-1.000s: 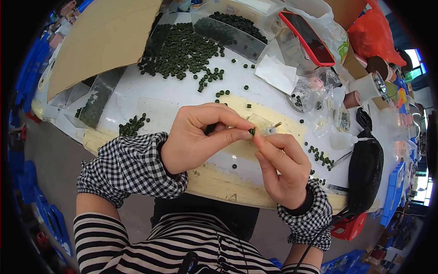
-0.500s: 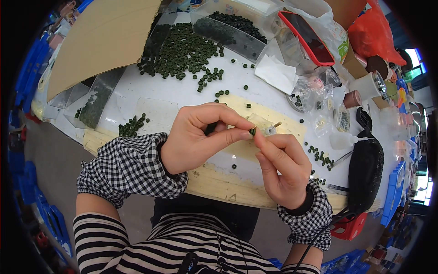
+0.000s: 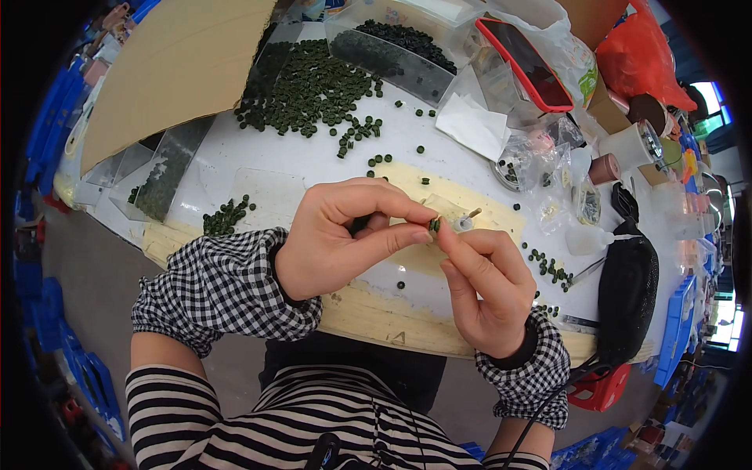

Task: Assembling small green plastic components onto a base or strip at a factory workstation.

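Observation:
A small dark green grooved, spool-shaped piece is pinched between the thumb and forefinger of my left hand. My right hand is closed too, its thumb and fingertips meeting at the piece's right side; whether it grips anything else there is hidden. Just behind the fingertips stands a small pale holder with a thin brownish stick, on a cream-coloured sheet. Similar green pieces lie in a small cluster left of my left wrist, and others are scattered right of my right hand.
A large pile of green pieces spreads at the back, beside a clear bin and a cardboard sheet. On the right are white tissue, a red-cased phone, a white squeeze bottle and a black pouch.
Both hands stay almost in place, and the green piece between the fingertips appears slightly turned. Everything on the table stays as it was.

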`<control>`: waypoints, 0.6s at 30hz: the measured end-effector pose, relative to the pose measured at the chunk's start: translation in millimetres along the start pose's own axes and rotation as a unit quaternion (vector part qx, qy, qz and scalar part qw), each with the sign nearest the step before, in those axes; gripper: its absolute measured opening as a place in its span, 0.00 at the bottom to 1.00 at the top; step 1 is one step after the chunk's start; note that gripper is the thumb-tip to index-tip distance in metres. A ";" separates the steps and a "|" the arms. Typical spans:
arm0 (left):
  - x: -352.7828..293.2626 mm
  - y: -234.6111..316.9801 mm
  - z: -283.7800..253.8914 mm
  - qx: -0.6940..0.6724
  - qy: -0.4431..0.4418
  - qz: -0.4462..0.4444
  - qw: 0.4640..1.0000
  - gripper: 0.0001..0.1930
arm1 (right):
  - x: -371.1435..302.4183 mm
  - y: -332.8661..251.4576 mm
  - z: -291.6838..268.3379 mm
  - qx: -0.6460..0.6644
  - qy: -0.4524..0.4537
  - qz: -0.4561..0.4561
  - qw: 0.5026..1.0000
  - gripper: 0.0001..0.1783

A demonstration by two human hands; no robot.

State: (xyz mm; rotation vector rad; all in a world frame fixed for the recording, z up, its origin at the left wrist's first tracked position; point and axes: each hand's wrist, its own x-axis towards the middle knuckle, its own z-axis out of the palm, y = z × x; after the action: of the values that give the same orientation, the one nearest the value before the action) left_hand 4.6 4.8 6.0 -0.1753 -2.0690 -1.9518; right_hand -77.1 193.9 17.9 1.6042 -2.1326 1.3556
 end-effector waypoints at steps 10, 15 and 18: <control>-0.4 -3.0 -0.3 -0.001 0.005 -0.006 1.000 0.09 | -0.7 0.0 1.2 0.000 -0.005 0.009 1.000 0.24; 0.1 -4.2 -0.7 -0.006 0.004 -0.001 1.000 0.09 | -0.4 1.1 1.7 0.005 -0.008 0.008 1.000 0.24; -0.8 -5.9 -1.1 0.000 0.006 -0.002 1.000 0.09 | -0.5 1.6 2.0 0.009 -0.012 0.009 1.000 0.24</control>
State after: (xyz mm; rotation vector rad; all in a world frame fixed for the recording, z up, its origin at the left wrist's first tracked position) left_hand 3.8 3.4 0.1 -0.1585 -2.0626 -1.9515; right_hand -77.5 192.9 15.6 1.6196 -2.1602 1.3719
